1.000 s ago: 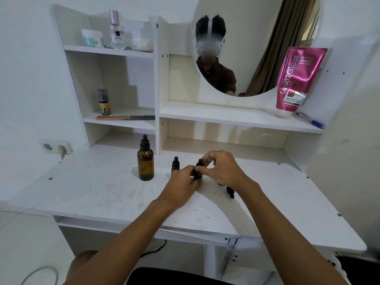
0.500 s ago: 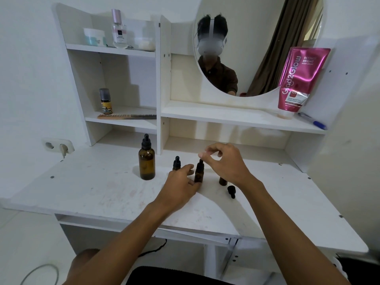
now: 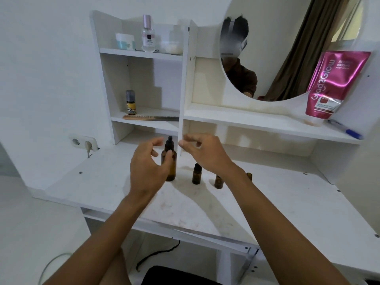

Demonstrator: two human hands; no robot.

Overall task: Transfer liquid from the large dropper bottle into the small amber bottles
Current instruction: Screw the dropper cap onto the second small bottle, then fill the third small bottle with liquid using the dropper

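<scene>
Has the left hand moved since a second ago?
Yes. The left hand has left the small amber bottles and moved left to the large dropper bottle.

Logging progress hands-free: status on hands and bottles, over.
Left hand and right hand open, flanking the capped big bottle. No grip yet. Three small bottles standing beside it. Nothing blocking.

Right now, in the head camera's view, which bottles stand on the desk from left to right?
Large dropper bottle → small bottle with black cap → second small bottle → third small bottle, mostly hidden behind the right arm.
</scene>
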